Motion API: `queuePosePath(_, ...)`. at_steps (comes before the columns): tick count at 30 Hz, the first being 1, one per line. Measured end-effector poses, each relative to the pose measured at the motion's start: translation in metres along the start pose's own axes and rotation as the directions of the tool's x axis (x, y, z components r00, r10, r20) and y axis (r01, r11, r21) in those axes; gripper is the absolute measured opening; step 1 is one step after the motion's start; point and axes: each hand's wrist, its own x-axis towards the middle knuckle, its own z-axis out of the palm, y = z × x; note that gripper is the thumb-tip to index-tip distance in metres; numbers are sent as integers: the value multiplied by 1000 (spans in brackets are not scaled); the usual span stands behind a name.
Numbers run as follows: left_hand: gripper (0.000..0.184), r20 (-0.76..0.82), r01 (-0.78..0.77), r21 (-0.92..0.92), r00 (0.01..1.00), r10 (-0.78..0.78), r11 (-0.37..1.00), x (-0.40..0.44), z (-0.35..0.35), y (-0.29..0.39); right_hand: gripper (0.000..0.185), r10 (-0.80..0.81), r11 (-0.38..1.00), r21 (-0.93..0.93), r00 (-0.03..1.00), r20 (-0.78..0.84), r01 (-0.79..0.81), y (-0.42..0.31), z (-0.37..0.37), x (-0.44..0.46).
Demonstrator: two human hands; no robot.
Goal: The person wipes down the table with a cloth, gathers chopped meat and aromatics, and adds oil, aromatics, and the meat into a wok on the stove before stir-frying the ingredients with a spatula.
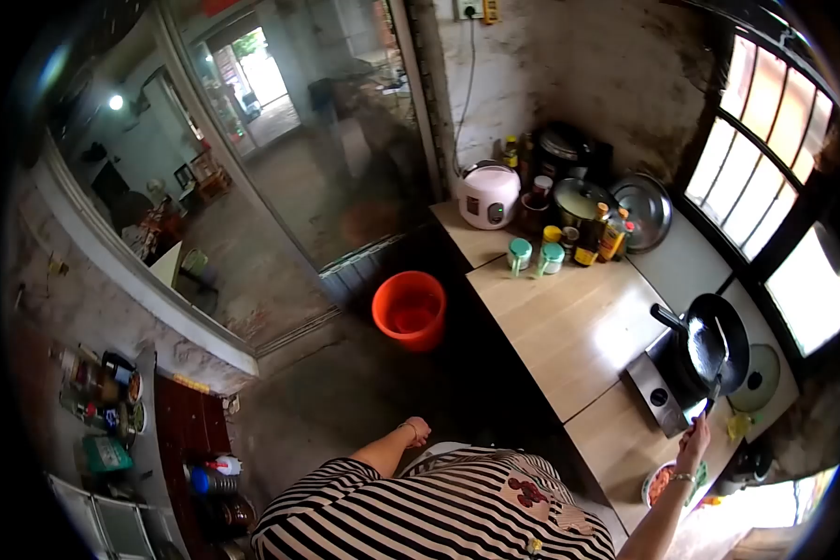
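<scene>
My right hand (692, 448) is wrapped around the handle of a spatula (718, 375), whose metal end reaches into a black wok (735, 329). The wok sits on a gas stove (658, 396) with a round knob, and its own handle points to the upper left. Below my right hand stands a bowl (649, 485) of reddish chopped food, with something green beside it. My left hand (418, 432) hangs in front of my body, away from the worktop, its fingers curled in and nothing visible in them.
An orange bucket (409, 308) stands on the floor left of the wooden worktop (541, 317). At its far end are a rice cooker (488, 196), green-lidded jars (520, 252) and sauce bottles (612, 235). A glass lid (756, 378) lies beside the wok. Shelved jars (89, 378) are at left.
</scene>
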Motion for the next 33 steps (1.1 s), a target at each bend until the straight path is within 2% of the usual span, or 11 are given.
queuePosePath(4, 20, -115, -36, 28, 993, 39, 999, 7, -26, 2, 31, 33, 999, 24, 999, 30, -33, 6, 9, 0)
queuePosePath(10, 25, -99, -73, -47, 993, 68, 996, -4, -54, 16, 30, -38, 975, 220, 999, 7, 36, -8, 51, -22)
queuePosePath(13, 23, -111, 6, 29, 994, -3, 1000, 17, -61, 14, 30, 46, 989, 140, 998, -33, -41, 7, 53, -10)
queuePosePath(15, 20, -115, -35, -25, 993, 32, 999, 7, -64, 18, 31, 99, 989, 115, 995, -11, -97, 14, 49, -7)
queuePosePath(19, 17, 253, -48, -210, 962, 102, 976, 84, -85, -1, 33, -80, 987, 135, 996, -27, 83, 17, 59, -33)
queuePosePath(20, 17, 306, -47, -240, 944, 122, 970, 99, -84, -6, 37, -139, 988, 57, 990, -31, 141, 26, 51, -27)
queuePosePath(23, 20, -125, -6, 137, 992, 24, 991, 13, -68, 28, 35, -202, 972, -117, 979, 9, 202, 35, 69, -32)
queuePosePath(26, 28, -82, -100, 335, 988, 134, 937, 32, -54, 13, 33, -214, 950, -212, 973, 90, 228, 46, 96, -43)
queuePosePath(27, 31, -98, -107, 298, 985, 142, 948, 48, -48, 3, 33, -213, 943, -234, 969, 124, 237, 49, 104, -46)
queuePosePath(29, 26, -166, 25, 37, 986, -18, 999, -22, -40, 20, 32, -202, 929, -273, 960, 195, 251, 52, 120, -48)
queuePosePath(33, 17, -150, -43, -15, 988, 40, 999, -23, -36, -15, 30, -154, 904, -327, 924, 351, 275, 62, 151, -54)
